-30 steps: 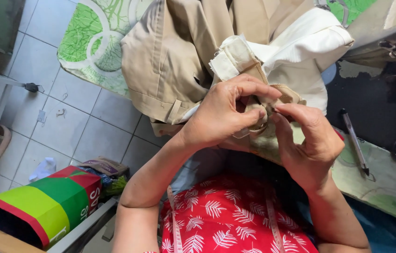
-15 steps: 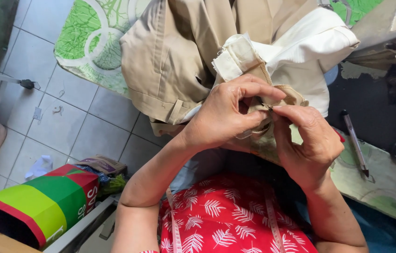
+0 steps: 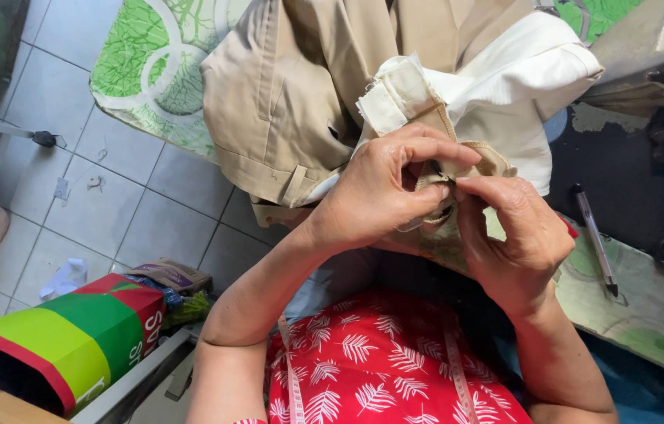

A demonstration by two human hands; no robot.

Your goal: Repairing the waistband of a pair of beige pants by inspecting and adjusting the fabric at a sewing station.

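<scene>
Both hands are closed on a fold of the tan garment [image 3: 324, 102] at the frame's centre: the left hand [image 3: 383, 192] pinches it from the left, the right hand [image 3: 516, 235] from the right. What is gripped between the fingertips is hidden by the fingers. The garment's white lining [image 3: 505, 94] is cut off at the top edge. At lower left, a red, green and yellow box [image 3: 65, 341] is seen, its contents dark and unreadable. A pen [image 3: 595, 235] lies at right.

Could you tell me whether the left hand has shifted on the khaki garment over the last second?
No. The left hand remains pinched at the same folded seam of the khaki garment, opposite the right hand.
</scene>
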